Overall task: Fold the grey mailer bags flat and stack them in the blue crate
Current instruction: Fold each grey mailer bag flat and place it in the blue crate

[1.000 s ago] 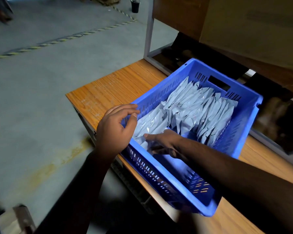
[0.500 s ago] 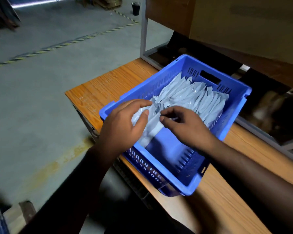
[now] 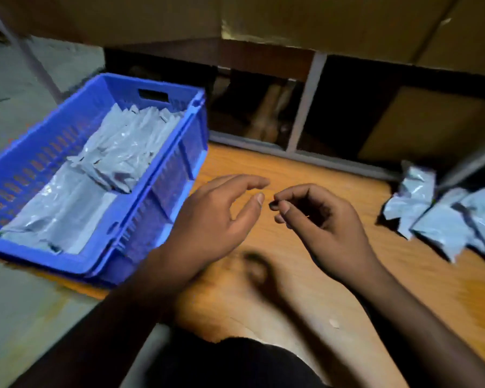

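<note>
Blue crate (image 3: 140,219) sits at the tabletop's (image 3: 305,275) left edge, folded bags (image 3: 123,152) inside. Right of it, both hands hover over bare wood: left hand (image 3: 216,219) grip loosely open, empty; right hand (image 3: 319,219) grip curled, empty. Unfolded bags (image 3: 437,217) lie far right.

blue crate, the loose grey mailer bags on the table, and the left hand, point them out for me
blue crate (image 3: 140,217): head view, on its near right side wall
loose grey mailer bags (image 3: 443,228): head view, middle of the pile
left hand (image 3: 213,219): head view, back of the hand
</note>
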Available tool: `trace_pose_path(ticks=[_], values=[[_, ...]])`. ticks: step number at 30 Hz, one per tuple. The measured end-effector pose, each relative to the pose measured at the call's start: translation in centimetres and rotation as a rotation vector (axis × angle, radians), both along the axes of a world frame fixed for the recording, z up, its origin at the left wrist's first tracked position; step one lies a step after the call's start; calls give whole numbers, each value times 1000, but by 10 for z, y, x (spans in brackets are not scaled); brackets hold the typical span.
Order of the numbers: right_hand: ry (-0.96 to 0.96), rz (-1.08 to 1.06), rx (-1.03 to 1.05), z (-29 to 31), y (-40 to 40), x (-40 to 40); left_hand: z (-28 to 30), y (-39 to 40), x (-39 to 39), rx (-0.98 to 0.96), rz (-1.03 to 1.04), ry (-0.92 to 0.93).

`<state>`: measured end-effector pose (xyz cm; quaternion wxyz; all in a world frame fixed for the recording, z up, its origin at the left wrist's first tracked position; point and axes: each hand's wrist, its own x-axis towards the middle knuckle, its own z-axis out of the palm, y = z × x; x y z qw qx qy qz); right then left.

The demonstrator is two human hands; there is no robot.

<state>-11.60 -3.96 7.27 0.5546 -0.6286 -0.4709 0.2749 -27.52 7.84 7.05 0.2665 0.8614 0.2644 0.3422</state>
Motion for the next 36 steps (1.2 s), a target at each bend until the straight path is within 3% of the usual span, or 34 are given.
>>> trace_pose_path(ticks=[10, 13, 18, 24, 27, 32, 36], values=[[154, -550, -95, -66, -179, 173, -71, -145, 255, -378, -319, 140], [129, -714, -169, -88, -208, 216, -91, -161, 322, -339, -323, 252], [200, -789, -178, -106, -229, 244, -125, -173, 402, -286, -224, 640], [263, -760, -225, -119, -228, 261, -145, -170, 431, -188, -42, 704], [294, -757, -224, -120, -220, 265, -147, -160, 435, -360, -28, 632], [300, -737, -205, -120, -207, 261, -127, -161, 423, -937, -117, 315], [319, -704, -176, -117, -203, 246, -107, -155, 391, -1147, -130, 191]])
